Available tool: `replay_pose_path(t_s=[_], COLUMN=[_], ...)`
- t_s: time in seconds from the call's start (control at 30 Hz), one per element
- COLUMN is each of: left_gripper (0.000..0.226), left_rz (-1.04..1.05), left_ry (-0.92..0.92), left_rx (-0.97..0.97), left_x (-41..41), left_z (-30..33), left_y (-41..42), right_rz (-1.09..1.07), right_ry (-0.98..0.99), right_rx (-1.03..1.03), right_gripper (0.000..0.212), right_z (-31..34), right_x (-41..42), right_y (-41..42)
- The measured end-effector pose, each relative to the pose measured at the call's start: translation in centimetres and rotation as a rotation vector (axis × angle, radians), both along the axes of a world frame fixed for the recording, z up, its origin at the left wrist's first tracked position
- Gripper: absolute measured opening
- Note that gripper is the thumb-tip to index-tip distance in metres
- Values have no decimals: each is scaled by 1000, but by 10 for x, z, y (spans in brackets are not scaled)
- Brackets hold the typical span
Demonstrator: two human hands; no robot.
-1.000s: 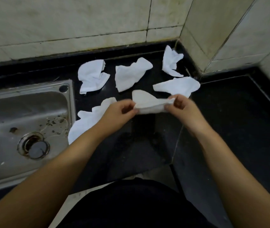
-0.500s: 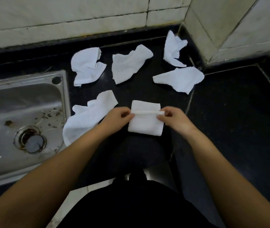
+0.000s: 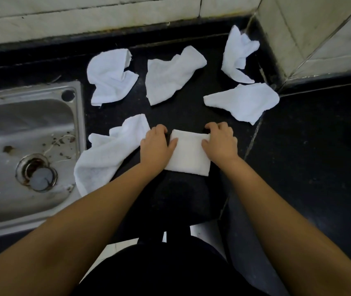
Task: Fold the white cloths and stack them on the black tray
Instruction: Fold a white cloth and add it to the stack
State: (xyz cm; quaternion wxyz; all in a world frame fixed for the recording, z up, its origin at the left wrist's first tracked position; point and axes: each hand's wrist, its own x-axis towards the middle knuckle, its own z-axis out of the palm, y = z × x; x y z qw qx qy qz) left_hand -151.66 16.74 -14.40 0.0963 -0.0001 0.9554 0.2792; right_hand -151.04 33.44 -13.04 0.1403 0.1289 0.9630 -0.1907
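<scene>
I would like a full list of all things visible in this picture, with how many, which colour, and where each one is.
folded cloth: one, white, flat on the black tray, between the two hands.
crumpled cloths: five, white, unfolded, around it: back left, back middle, back right corner, right, and front left beside the sink.
black tray: one, black, under the folded cloth, at the counter's front.
counter: black stone.
sink: one, steel, left, with debris and a drain.
wall tiles: pale, behind and at right.
left hand: on the folded cloth's left edge.
right hand: on its right edge.
</scene>
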Motion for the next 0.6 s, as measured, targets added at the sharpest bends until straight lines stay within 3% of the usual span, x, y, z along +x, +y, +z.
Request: replay_pose_path(t_s=[0.23,0.37,0.5,0.6], left_gripper=[48,41,21,16], left_rz=[18,-60,-120,-168], left_ry=[-92,-147,-127,-98], left_rx=[-91,-172,-139,-133], left_x=[48,48,32,20], left_z=[7,4,5,7], left_y=[-28,-29,-20,-12], right_rz=[321,250,146,13], right_ry=[-173,-345,-372,-365], right_rx=[82,72,-7,-56], right_gripper=[47,35,20,28], right_z=[14,18,18,18], right_x=[-28,-26,0,26], right_y=[-21,-27,-20,-14])
